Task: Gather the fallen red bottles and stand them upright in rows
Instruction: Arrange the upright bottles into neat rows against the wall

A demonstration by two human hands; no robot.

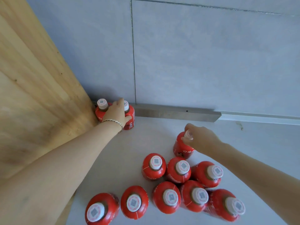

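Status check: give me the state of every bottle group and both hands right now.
Corner bottle: upright against the wood panel.
Second bottle: upright beside it, gripped by the left hand.
Lone bottle: tilted, right hand pinching its cap.
Near cluster: eight bottles upright, loosely bunched, not in neat rows.
Fallen bottles: none in view.

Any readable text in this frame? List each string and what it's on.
"JUICE", white letters running sideways on the label of the corner bottle under the left hand; blurred, so the reading is tentative.
Caps: a grey square code printed on each, too blurred to read.
Bottle under the right hand: white label marks, unreadable.
Nothing else carries text.
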